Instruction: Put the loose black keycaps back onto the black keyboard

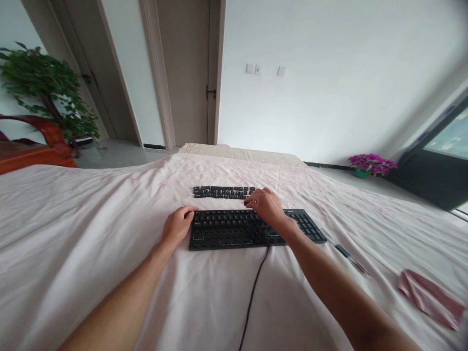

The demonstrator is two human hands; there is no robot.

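Observation:
A black keyboard (219, 236) lies on the cloth in front of me. Its lower left rows are bare of keycaps, while upper rows and the number pad still carry theirs. My left hand (177, 225) is closed on the keyboard's upper left corner. Just beyond the keyboard, loose black keycaps (222, 188) are laid out in two rows. Over the right end of these rows, my right hand (268, 206) pinches a small black keycap (250, 202) between thumb and fingers. That hand and forearm hide part of the keyboard's right half.
A black cable (253, 291) runs from the keyboard toward me. To the right lie a metal tool with a dark grip (342, 251), a thin pale stick (378, 256) and a folded pink cloth (431, 297). A wrinkled flowered tablecloth (120, 214) covers the surface.

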